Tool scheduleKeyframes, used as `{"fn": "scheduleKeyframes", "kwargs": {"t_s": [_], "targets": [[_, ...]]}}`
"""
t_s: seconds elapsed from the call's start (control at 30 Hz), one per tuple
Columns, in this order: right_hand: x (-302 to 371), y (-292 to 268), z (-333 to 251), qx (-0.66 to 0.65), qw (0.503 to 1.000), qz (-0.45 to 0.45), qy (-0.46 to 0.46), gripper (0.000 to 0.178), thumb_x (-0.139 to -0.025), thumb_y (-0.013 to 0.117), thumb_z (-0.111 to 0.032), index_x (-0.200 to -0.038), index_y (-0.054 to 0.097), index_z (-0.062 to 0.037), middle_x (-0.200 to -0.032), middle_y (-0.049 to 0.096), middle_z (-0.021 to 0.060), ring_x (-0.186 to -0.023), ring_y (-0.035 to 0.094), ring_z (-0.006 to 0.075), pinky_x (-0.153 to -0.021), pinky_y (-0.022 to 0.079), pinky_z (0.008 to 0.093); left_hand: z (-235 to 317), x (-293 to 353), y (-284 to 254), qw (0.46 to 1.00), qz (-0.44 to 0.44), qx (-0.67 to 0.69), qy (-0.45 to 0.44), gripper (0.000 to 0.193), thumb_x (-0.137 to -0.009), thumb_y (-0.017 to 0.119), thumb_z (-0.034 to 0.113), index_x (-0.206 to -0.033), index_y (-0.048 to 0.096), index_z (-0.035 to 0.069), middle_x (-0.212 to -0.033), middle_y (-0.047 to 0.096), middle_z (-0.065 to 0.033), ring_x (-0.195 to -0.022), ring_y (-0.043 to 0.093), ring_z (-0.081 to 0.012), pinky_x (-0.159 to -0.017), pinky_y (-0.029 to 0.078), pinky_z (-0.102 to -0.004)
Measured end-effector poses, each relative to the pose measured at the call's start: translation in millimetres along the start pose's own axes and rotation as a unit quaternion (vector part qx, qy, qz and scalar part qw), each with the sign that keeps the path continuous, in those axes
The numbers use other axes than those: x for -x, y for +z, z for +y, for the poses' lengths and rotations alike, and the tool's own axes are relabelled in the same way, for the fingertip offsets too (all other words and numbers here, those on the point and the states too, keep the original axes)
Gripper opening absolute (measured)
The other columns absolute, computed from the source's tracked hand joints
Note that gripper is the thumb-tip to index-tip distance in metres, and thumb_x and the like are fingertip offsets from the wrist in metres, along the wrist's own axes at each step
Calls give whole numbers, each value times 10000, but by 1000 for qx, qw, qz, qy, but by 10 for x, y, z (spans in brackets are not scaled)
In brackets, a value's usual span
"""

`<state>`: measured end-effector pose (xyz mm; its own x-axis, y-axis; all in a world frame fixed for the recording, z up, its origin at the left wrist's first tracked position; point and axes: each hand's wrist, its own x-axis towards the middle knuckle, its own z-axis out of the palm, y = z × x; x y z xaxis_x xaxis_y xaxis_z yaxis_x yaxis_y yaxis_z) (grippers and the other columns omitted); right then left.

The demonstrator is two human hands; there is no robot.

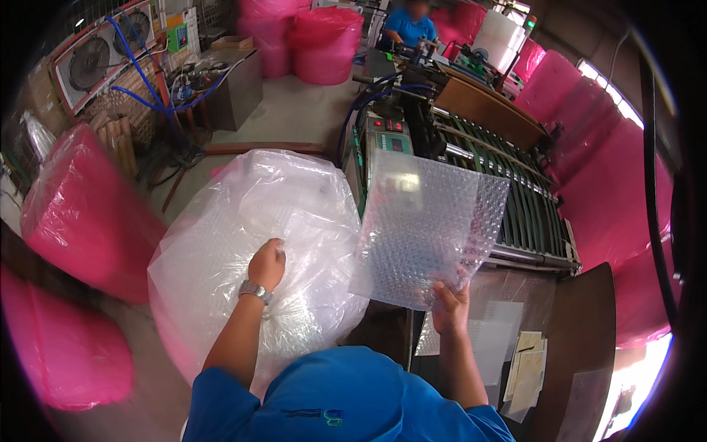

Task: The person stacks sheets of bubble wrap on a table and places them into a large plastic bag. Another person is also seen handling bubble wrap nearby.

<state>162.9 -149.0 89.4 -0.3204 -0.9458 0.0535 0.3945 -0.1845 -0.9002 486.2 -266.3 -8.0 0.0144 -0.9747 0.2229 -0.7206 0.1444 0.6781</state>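
My right hand (450, 303) grips the lower edge of a clear bubble wrap sheet (420, 228), with the thumb on top. The sheet stands up from the hand and partly covers the machine behind it. A large, bulging clear plastic bag (221, 221) fills the space in front of me on the left. Over its middle, my left hand (268, 264), with a metal watch on the wrist, is closed on the crinkled plastic. Whitish material shows through the bag, but its contents are hard to make out.
A machine (508, 191) with green belts and a control panel (394, 141) stands ahead right. Below it, a table (567, 309) bears clear sheets and paper slips (526, 361). Pink rolls (88, 214) line both sides. A co-worker (409, 29) is at the back.
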Motion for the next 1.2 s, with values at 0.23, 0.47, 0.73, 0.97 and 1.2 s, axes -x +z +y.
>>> {"fn": "scheduleKeyframes", "kwargs": {"t_s": [0.23, 0.47, 0.73, 0.97, 1.2], "targets": [[-392, 753, 123, 0, 988, -130, -81, 400, -781, 484, 60, -1108, 349, -126, -1036, 497, 127, -827, 553, 217, -657, 488, 347, 694, 101, -983, 719, 133, 675, -95, 268, -823, 486, 101, -1090, 465, 86, -997, 568, -102, -564, 501, -71, -472, 398, -181], [-325, 1237, 259, 375, 765, -498, -161, 446, -692, 463, 93, -1114, 429, -49, -1039, 532, 159, -930, 549, 294, -770, 451, 324, 801, -58, -1425, 724, 241, 645, -42, 360, -876, 427, 168, -1222, 385, 79, -1130, 515, -122, -541, 450, -22, -430, 352, -139], [-565, 1257, -61, 405, 713, -557, -134, 495, -660, 447, 52, -1131, 489, -95, -974, 561, 182, -925, 537, 311, -795, 422, 356, 1065, -179, -1467, 793, 269, 547, 14, 310, -881, 422, 173, -1156, 458, 34, -1122, 517, -129, -503, 435, -15, -405, 351, -144], [-981, 1782, 386, 444, 731, -488, 176, 561, -716, 449, 2, -1252, 296, -64, -842, 556, 167, -550, 573, 221, -475, 457, 330, 1507, -21, -1509, 795, 181, 578, 19, 318, -886, 400, 175, -1151, 454, 7, -1118, 512, -166, -425, 374, -13, -371, 308, -135], [-978, 2061, 974, 140, 795, -490, 329, 739, -738, 535, -120, -1317, 79, -78, -924, 501, 158, -613, 557, 217, -413, 446, 309, 1340, -159, -1402, 911, 44, 410, 20, 343, -872, 427, 186, -1188, 452, 56, -1047, 565, -120, -461, 420, -28, -431, 351, -156]]}}
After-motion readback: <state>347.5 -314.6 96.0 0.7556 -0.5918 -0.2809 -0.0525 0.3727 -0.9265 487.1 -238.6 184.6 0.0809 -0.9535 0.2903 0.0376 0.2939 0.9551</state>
